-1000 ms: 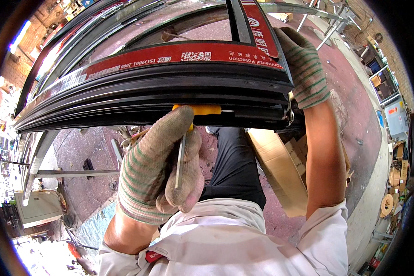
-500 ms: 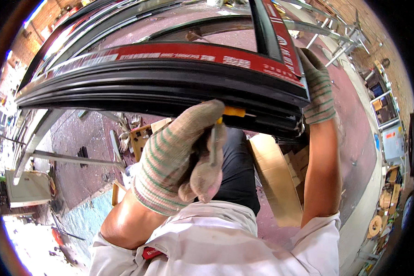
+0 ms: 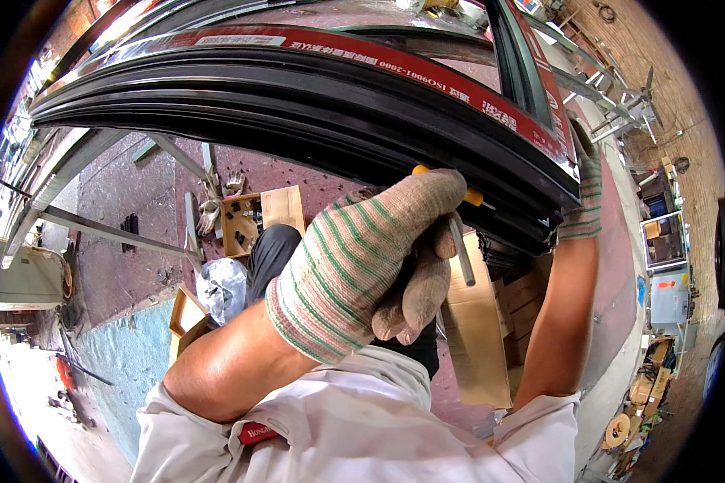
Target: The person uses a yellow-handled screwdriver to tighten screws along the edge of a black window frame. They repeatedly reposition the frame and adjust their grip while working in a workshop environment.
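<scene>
A black window frame [image 3: 314, 105] with red protective film on its face stretches across the upper view, its near corner at the right. My left hand [image 3: 370, 258], in a striped knit glove, is closed under the frame's lower edge around a yellow-handled screwdriver [image 3: 474, 196]. Part of its handle is covered by the fingers. A grey metal rod [image 3: 464, 253] sticks down out of the same grip; its upper end is hidden. My right hand [image 3: 586, 193], also gloved, grips the frame at that near corner, with its fingertips hidden behind it.
Metal stand legs [image 3: 117, 237] stand at left below the frame. A cardboard box of small black parts [image 3: 242, 221] lies on the floor beside loose gloves [image 3: 209, 216]. An open cardboard carton [image 3: 475, 338] sits by my legs. Shelves and clutter line the right wall.
My left hand has moved right along the frame toward the corner, tool still in it. In view, the frame's near corner sits farther right and a little lower.
</scene>
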A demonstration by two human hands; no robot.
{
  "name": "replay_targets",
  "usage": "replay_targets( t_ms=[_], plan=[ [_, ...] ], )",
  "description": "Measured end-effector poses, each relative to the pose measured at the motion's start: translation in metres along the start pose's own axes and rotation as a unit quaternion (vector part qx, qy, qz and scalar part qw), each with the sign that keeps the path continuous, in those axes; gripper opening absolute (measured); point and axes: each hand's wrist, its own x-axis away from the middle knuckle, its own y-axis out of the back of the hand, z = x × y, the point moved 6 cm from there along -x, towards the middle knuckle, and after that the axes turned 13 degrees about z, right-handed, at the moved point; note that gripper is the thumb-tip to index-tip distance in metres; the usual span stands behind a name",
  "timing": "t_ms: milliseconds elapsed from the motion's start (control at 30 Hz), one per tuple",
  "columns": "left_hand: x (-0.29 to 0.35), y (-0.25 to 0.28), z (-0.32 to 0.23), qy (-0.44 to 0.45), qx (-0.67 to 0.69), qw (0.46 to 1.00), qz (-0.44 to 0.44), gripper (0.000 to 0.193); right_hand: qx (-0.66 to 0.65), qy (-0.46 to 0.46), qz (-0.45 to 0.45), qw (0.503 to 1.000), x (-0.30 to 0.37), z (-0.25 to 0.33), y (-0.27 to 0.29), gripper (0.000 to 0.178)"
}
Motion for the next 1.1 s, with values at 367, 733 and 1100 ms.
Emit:
replay_targets(
  t_ms=[367,733,1100],
  plan=[
    [0.003,-0.001,0.001,0.0,-0.01,1.0,-0.012,0.042,0.05,-0.021,-0.008,0.998,-0.007,-0.003,0.01,0.028],
    [0.003,-0.001,-0.002,0.015,-0.013,1.0,0.0,0.039,0.048,-0.023,-0.014,0.998,-0.001,0.003,0.001,0.028],
    [0.0,0.0,-0.004,-0.004,-0.015,0.999,0.033,0.041,0.057,-0.018,-0.029,0.998,-0.002,0.004,0.005,0.027]
  ],
)
